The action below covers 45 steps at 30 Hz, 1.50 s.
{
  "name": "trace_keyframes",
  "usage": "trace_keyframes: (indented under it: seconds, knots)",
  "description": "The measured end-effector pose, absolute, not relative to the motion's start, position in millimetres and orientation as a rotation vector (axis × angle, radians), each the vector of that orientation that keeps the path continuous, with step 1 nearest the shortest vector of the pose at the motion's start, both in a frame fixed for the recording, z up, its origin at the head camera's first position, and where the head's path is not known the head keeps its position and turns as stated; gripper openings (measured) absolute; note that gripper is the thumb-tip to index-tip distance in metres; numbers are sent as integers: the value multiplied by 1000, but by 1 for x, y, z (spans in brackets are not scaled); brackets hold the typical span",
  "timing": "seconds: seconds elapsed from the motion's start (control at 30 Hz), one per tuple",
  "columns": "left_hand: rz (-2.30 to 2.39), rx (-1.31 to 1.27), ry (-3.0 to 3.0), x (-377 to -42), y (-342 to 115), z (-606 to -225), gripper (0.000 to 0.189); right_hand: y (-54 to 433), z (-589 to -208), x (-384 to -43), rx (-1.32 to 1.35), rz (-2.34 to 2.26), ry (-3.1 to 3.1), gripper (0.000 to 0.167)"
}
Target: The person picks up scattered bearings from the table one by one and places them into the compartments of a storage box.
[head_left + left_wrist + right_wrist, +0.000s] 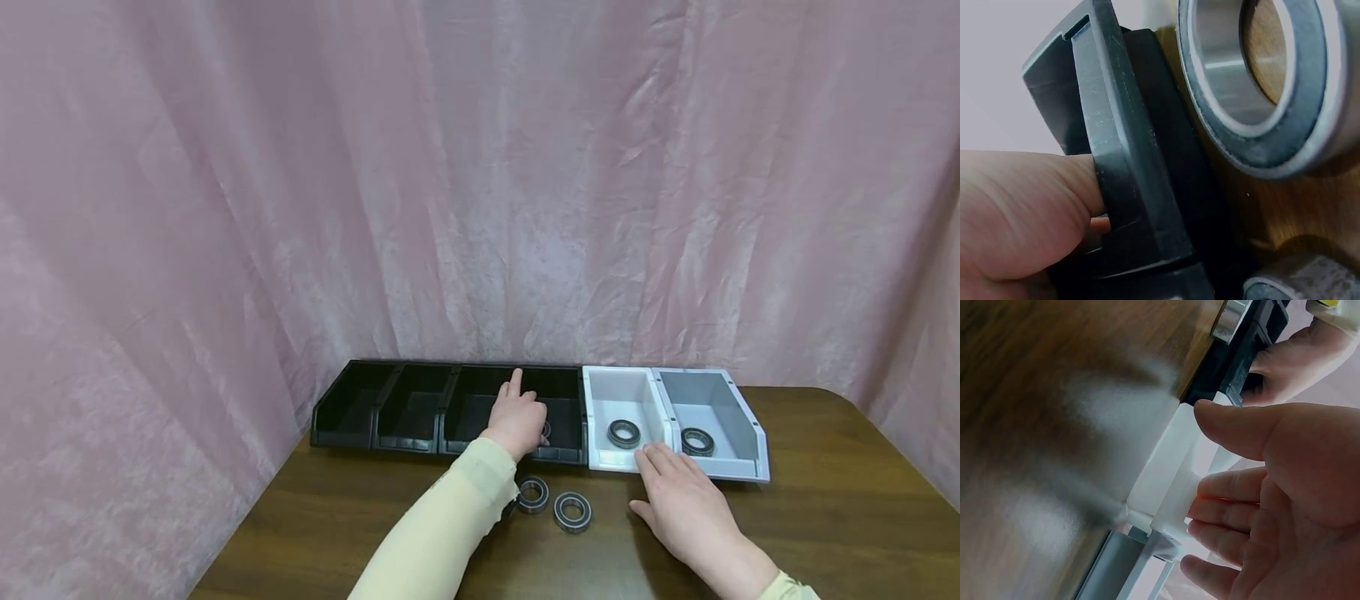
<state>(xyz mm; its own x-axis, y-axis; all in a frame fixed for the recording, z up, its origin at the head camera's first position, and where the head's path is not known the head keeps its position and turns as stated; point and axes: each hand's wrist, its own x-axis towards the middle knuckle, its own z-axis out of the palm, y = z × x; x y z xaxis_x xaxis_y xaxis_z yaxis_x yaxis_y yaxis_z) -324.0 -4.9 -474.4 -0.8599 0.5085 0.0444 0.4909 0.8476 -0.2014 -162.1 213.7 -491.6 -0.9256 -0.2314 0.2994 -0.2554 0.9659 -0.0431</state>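
In the head view my left hand point(516, 421) reaches into the right-hand black bin point(564, 417), one finger pointing toward its back. A ball bearing point(547, 430) shows between the thumb and index finger, mostly covered by the hand. From the left wrist, the thumb point(1029, 209) passes behind the bin's front wall, which hides the fingertips. My right hand point(686, 504) is at the front of the white bin point(592, 417) with its fingers extended and nothing in its palm. One bearing point(624, 433) lies in that white bin, another point(697, 442) in the grey bin point(752, 437).
On the wooden table point(315, 517), before the black bins, lie two bearings point(573, 512) point(533, 494), with a dark piece beside them under the left sleeve. More black bins point(408, 417) stand in the row to the left. A pink curtain point(480, 208) hangs close behind.
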Motion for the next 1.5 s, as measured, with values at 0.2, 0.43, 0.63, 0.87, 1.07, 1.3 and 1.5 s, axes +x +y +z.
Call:
trace_keyframes:
  seconds: [0.2, 0.43, 0.63, 0.87, 1.07, 1.3, 1.5]
  knots:
    - [223, -825, -2916, -323, -12, -473, 43, 214, -493, -163, 372, 118, -2796, 62]
    - [68, -864, -2953, -318, -26, -466, 57, 215, -494, -164, 389, 133, -2767, 63]
    - [61, -888, -2938, -312, -34, -452, 61, 217, -495, -165, 388, 134, -2765, 63]
    - [51, -961, -2856, -301, -43, -442, 63, 217, -496, -163, 397, 130, -2764, 64]
    - [78, -1027, -2763, -293, -46, -444, 62, 222, -502, -165, 418, 129, -2767, 65]
    - [52, -1129, -2683, -272, -46, -443, 59, 226, -503, -165, 431, 118, -2766, 65]
    - [64, -1227, -2615, -254, -44, -445, 59, 228, -504, -166, 429, 123, -2770, 67]
